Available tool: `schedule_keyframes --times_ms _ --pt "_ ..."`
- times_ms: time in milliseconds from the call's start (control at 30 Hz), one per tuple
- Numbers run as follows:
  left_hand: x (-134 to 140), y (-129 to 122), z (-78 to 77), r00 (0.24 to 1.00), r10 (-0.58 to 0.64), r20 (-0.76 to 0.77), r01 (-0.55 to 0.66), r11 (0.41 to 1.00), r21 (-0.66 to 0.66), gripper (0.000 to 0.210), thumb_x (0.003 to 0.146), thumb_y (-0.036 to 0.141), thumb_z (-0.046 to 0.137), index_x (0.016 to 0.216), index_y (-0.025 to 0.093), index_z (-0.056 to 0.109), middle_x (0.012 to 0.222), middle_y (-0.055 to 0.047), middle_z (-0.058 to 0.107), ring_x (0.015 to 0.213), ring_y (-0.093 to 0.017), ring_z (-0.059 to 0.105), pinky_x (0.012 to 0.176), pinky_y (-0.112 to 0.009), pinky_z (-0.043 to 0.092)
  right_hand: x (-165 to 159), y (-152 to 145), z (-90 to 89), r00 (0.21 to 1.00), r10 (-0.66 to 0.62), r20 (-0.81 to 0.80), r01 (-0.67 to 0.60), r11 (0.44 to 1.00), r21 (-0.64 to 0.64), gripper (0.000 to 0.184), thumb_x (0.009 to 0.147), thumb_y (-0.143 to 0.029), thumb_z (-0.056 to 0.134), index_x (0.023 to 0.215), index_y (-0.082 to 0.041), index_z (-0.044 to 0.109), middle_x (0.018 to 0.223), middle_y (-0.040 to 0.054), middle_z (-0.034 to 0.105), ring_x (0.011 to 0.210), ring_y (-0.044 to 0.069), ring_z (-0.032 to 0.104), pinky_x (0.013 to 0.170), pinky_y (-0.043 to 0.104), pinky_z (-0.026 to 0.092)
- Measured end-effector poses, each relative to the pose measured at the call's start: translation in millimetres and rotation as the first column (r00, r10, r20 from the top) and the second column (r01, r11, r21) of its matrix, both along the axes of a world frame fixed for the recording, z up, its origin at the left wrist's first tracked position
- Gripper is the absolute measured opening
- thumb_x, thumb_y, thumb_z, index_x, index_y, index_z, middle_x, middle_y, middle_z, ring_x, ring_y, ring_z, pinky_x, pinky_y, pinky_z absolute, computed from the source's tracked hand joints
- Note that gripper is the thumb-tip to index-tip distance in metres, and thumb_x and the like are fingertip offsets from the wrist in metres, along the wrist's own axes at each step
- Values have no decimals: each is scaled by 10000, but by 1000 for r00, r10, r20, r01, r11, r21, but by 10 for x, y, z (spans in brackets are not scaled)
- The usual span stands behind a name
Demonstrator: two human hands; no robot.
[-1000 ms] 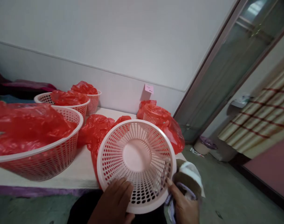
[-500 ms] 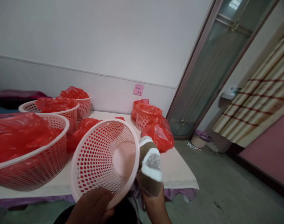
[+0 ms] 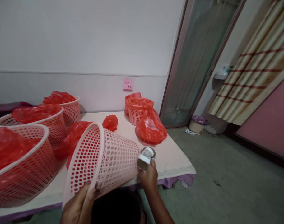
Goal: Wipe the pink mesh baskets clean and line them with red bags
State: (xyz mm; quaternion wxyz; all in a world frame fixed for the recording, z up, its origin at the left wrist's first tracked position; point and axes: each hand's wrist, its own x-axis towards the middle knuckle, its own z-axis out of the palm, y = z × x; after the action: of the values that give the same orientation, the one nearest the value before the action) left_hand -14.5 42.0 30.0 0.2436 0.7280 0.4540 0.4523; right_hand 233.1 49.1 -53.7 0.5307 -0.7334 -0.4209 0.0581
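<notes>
My left hand [image 3: 78,205] is closed on the rim of a pink perforated plastic basket [image 3: 119,158], thumb outside. The basket lies tilted on its side, its mouth facing left and its base to the right. Beside the base, my right hand [image 3: 150,175] is closed around a folded brown cloth [image 3: 145,157] with white and grey patches. The cloth is close against the base; whether they touch, I cannot tell. Behind the basket, red plastic bags [image 3: 77,132] lie on the white-covered table [image 3: 176,160].
Large pink baskets with red bags [image 3: 22,165] stand at the left. Near the wall is a smaller basket [image 3: 135,115] lined with red plastic, and an open red bag [image 3: 152,127] in front of it. A pink note [image 3: 128,84] hangs above. A bin [image 3: 197,124] stands on the floor.
The basket has turned, so its mouth points left and its outer side shows. My right hand has brought the cloth to the basket's base. The view has shifted right.
</notes>
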Motion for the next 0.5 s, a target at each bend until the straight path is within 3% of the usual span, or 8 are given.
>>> schedule_keyframes --times_ms 133,167,233,300,333,433,500 --pt "179 -8 81 968 102 229 -26 950 -313 415 804 611 580 850 215 694 782 -28 692 765 -199 635 680 -214 522 -600 -189 283 986 168 14 -166 952 257 142 858 -238 512 939 -211 625 893 52 594 863 224 601 781 357 508" --pt "209 1 109 953 109 281 -2 934 -356 455 742 649 628 843 210 688 789 -32 695 765 -207 631 667 -224 523 -789 -244 356 970 243 -2 -232 929 288 116 840 -265 561 923 -225 631 902 49 619 860 222 604 760 344 513" --pt "250 16 177 914 142 380 34 907 -420 544 599 697 717 825 204 670 772 -29 696 717 -211 621 615 -239 519 -1103 -337 454 918 350 -187 -286 909 302 58 867 -258 560 857 -235 613 796 14 636 730 169 609 646 266 516" --pt "279 16 247 879 189 439 48 878 -476 586 557 710 735 839 203 655 710 -10 679 602 -183 582 538 -244 496 -1233 -388 472 915 343 -211 -272 913 305 129 910 -263 510 822 -222 594 712 -6 616 628 137 579 555 228 486" --pt "294 11 276 872 211 443 47 863 -502 577 590 709 716 861 203 652 674 1 664 552 -166 555 506 -242 480 -1210 -396 453 934 328 -143 -271 909 316 146 920 -263 494 838 -215 605 716 -2 617 632 136 577 558 229 483" --pt "337 -17 325 855 273 441 5 846 -534 520 722 677 636 957 213 650 672 17 659 546 -154 555 491 -229 471 -836 -359 327 942 206 265 -296 881 370 193 890 -265 535 1032 -209 652 888 63 649 803 198 601 679 314 506" --pt "358 -32 334 828 304 471 -9 848 -530 508 746 662 625 1001 224 648 743 19 692 612 -162 597 523 -224 492 -468 -311 226 939 87 333 -218 899 379 276 853 -257 580 1113 -183 632 926 91 620 846 227 593 698 349 505"
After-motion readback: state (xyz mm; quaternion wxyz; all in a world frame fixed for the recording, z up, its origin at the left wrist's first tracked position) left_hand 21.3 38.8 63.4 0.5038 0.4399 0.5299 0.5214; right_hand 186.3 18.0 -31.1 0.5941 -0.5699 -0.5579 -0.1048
